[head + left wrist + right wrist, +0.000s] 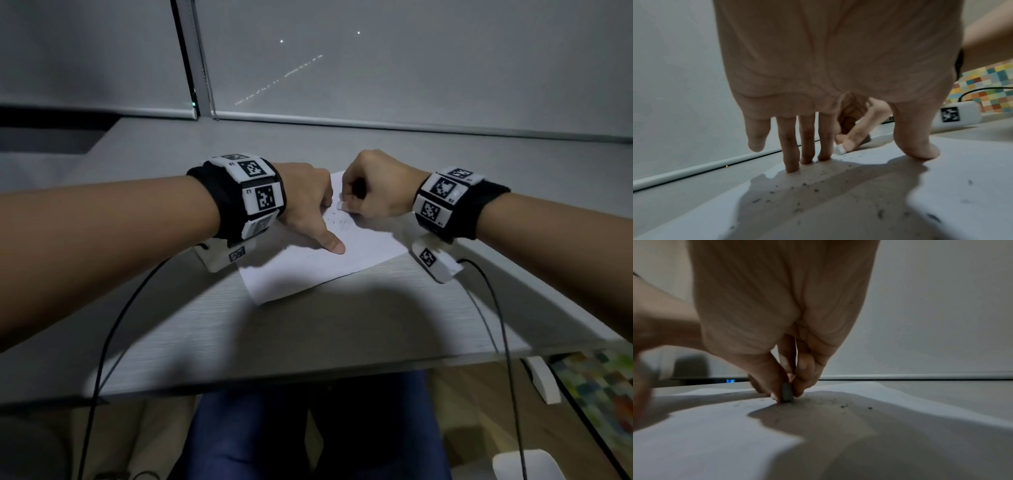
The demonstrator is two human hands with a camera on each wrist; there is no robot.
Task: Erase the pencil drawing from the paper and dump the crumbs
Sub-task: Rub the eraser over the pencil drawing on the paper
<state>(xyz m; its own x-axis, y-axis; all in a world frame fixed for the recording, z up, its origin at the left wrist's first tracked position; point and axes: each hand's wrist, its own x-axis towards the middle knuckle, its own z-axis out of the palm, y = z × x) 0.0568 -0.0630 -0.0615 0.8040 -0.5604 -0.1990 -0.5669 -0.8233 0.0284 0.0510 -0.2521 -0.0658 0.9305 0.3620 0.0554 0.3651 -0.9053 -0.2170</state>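
A white sheet of paper [322, 263] lies tilted on the grey desk [274, 335]. My left hand [308, 205] presses it down with straight, spread fingers [790, 155] and thumb [916, 142]. My right hand [370, 192] pinches a small white eraser [340, 205] between thumb and fingers, its tip touching the paper near the far edge. The eraser [787, 392] looks grey in the right wrist view. Faint pencil marks [339, 222] remain by the eraser. Dark eraser crumbs [813, 186] are scattered over the paper [962, 178].
Black cables [113, 329] run from both wrist units over the desk's front edge. A lowered window blind [411, 68] stands behind the desk. A colourful checked mat [599, 387] and a white object [544, 383] lie on the floor at the right.
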